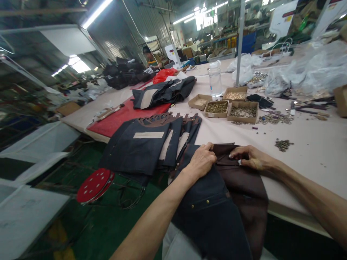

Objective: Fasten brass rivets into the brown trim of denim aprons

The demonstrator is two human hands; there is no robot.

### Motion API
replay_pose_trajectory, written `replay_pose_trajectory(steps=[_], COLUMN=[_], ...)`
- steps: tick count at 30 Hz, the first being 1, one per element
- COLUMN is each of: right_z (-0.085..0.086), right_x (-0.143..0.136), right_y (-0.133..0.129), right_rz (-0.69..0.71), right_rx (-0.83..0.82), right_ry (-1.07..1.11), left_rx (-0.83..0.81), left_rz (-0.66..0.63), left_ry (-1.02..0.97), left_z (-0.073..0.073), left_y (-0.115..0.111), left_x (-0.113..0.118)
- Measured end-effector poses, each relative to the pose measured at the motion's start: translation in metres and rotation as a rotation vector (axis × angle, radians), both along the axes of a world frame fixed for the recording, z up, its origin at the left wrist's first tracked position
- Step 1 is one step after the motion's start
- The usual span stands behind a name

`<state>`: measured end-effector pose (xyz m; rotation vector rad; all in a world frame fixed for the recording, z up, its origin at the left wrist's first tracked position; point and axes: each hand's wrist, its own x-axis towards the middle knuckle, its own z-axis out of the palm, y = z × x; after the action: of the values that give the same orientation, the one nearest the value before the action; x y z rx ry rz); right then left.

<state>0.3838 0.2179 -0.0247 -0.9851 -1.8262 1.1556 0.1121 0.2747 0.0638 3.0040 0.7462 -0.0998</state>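
Note:
A dark navy fabric piece [208, 216] with a brown leather-like part [251, 195] hangs over the table's near edge towards my lap. Two small brass-coloured rivets show on the navy side. My left hand [203, 159] grips the navy piece at its top edge, fingers curled over it. At the brown part, my right hand [248, 157] pinches a brown strip [226, 160] between thumb and fingers. Whether something small is also in that pinch, I cannot make out. To the left, a stack of similar navy pieces [130, 144] with beige patches and brown straps overhangs the edge.
Cardboard trays of small metal fittings [243, 111] stand mid-table by a clear bottle [215, 80] and a metal pole [240, 43]. A pile of fittings [283, 145] lies at right, tools [309, 106] behind. A red stool [94, 185] stands below left. A person sits far back.

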Motion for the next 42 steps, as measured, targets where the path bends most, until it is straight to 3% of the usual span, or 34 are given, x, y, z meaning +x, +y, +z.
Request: replay_pose_trajectory(steps=[5, 11, 16, 20, 29, 42], right_z=[0.002, 0.001, -0.004, 0.001, 0.009, 0.013], right_x=[0.000, 0.000, 0.000, -0.001, -0.003, -0.015], right_y=[0.000, 0.000, 0.000, -0.002, -0.002, -0.004], right_rz=[0.052, 0.017, -0.027, -0.017, 0.068, -0.076], right_rx=[0.079, 0.077, 0.088, 0.056, -0.046, -0.021], right_ry=[-0.126, -0.175, -0.176, -0.205, -0.110, -0.215], left_rx=[-0.088, -0.090, -0.229, -0.296, -0.312, -0.221], left_rz=[0.266, 0.371, 0.463, 0.485, 0.491, 0.568], left_ry=[-0.140, -0.234, -0.317, -0.318, -0.326, -0.331], left_z=[-0.004, -0.023, -0.046, -0.056, -0.050, -0.053], left_y=[-0.015, -0.036, -0.030, -0.025, -0.032, -0.037], left_x=[0.015, 0.032, 0.033, 0.034, 0.035, 0.043])
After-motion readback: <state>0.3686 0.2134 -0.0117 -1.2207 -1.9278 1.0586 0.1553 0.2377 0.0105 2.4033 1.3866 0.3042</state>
